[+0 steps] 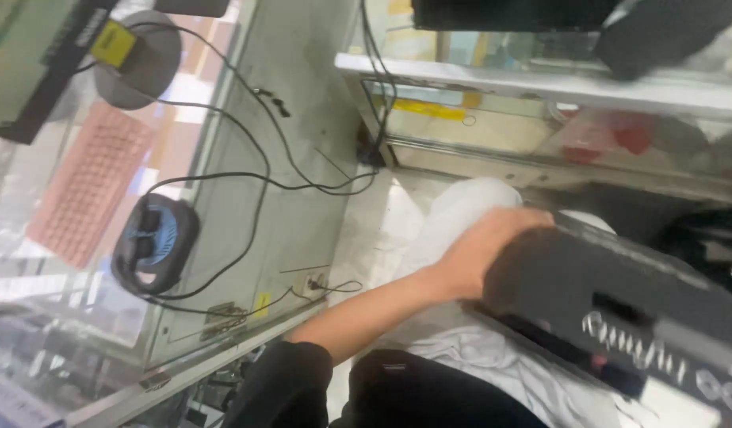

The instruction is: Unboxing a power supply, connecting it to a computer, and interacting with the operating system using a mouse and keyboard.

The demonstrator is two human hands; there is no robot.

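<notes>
On the far left a glass-topped bench [223, 261] carries one pink keyboard [92, 182] under the glass, one round grey disc [140, 67] with a yellow tag [112, 43] beside it, and one small black-and-blue fan [154, 242] lying flat. Several thin black cables [255, 170] loop from the fan across the bench toward a second glass case [540, 91] at upper right.

One arm comes up from the bottom centre, its black sleeve [282, 380] pushed back to the elbow and the bare forearm stretched diagonally up and to the right. It looks like the left hand [493, 250], palm down, wrist slightly bent, resting on the upper left end of one large black device [619, 317]. The fingers curl over that end and lie together, pressed on the device; their tips are hidden behind its edge.

The device lies tilted across the person's lap, over pale trousers [469, 349], its lower right part blurred, with silver markings on its face. No other hand is in view.
</notes>
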